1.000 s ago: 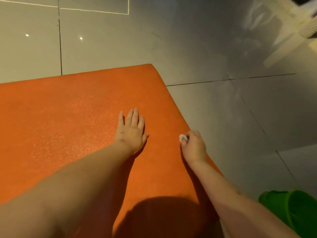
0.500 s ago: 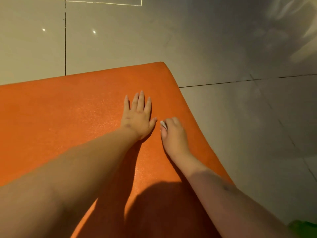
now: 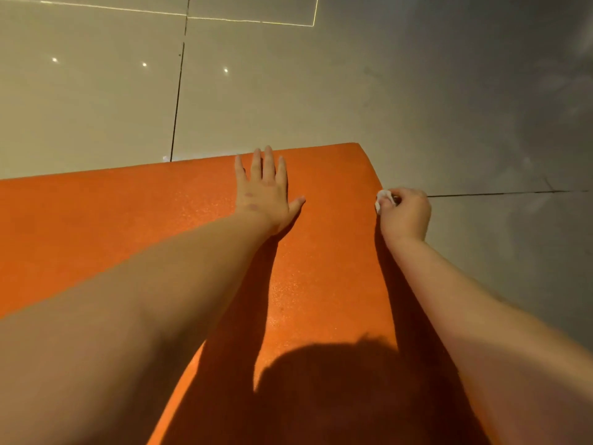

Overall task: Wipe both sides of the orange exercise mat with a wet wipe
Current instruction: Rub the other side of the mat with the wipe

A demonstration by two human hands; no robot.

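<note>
The orange exercise mat [image 3: 128, 220] lies flat on the tiled floor and fills the left and lower part of the view. My left hand [image 3: 264, 191] presses flat on it near the far edge, fingers straight and spread. My right hand [image 3: 405, 213] is curled round a small bunched white wet wipe [image 3: 383, 199], which it holds against the mat's right edge close to the far right corner. Most of the wipe is hidden inside the fist.
Glossy grey floor tiles [image 3: 321, 91] with dark grout lines surround the mat beyond its far and right edges. My head's shadow falls on the near part of the mat.
Both hands have moved toward the mat's far end. My right hand went from the mat's surface beside the left hand out to the right edge. The green bucket has left the view.
</note>
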